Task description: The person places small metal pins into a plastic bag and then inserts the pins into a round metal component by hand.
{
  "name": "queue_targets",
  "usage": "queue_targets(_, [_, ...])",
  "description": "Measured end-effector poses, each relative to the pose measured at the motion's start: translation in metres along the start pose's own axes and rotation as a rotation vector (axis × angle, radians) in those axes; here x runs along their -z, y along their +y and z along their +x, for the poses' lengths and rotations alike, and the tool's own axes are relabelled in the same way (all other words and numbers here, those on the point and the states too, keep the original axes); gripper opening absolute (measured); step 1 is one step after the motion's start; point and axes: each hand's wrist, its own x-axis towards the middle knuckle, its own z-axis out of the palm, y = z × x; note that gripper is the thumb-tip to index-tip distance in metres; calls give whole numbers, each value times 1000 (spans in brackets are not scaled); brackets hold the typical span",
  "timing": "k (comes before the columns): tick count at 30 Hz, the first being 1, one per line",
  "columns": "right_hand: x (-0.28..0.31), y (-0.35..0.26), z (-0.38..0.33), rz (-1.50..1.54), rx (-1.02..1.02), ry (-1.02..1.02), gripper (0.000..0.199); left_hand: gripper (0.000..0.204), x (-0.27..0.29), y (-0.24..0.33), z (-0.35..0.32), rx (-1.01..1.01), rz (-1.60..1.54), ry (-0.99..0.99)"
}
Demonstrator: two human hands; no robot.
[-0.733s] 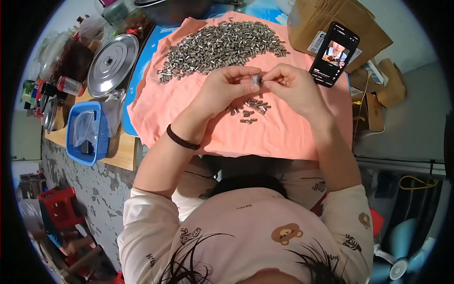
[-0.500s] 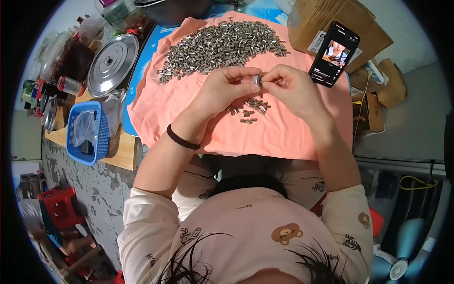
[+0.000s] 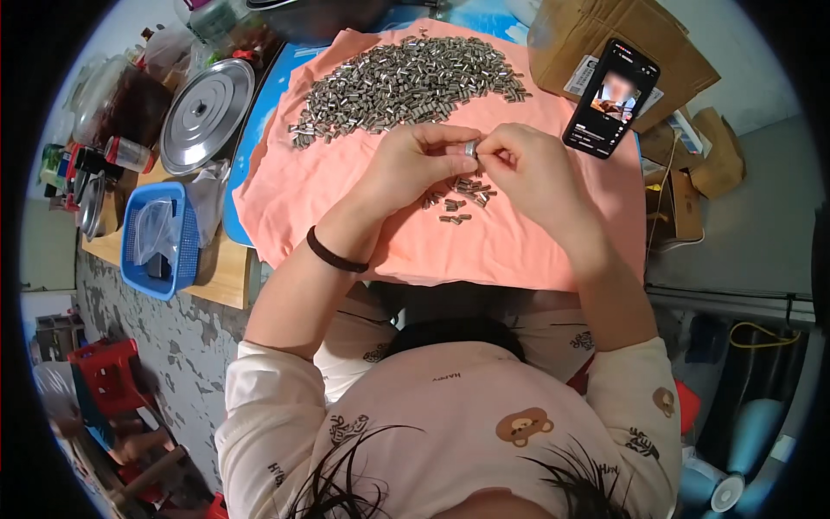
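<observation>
A small silver metal cylinder (image 3: 470, 149) is pinched between the thumb and fingers of my left hand (image 3: 419, 163). Right up against it, my right hand (image 3: 529, 169) has its thumb and forefinger pressed together; whatever they hold, if anything, is too hidden to make out. Beneath both hands, a few loose short metal pins (image 3: 471, 190) lie scattered on the salmon-pink cloth (image 3: 346, 195). Farther back on that cloth spreads a large heap of similar short metal pins (image 3: 406, 82).
A phone (image 3: 610, 99) with a lit screen leans on a cardboard box (image 3: 635, 35) at the far right. To the left are a round metal lid (image 3: 207, 117), several jars, and a blue plastic basket (image 3: 181, 268) holding a clear bag. A fan (image 3: 728, 493) stands low at the right.
My right hand has turned a little and its fingers have drawn closer to the cylinder. My left hand keeps its grip almost in place.
</observation>
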Motion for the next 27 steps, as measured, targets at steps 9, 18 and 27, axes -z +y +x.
queue_targets(9, [1, 31, 8, 707, -376, -205, 11, 32, 0, 0, 1, 14, -82, -36])
queue_targets(18, [5, 57, 30, -68, -77, 127, 13, 29, -5, -2, 1, -15, 30, -94])
queue_targets(27, [-10, 79, 56, -451, -15, 8, 15, 30, -4, -3, 2, -35, -7, -107])
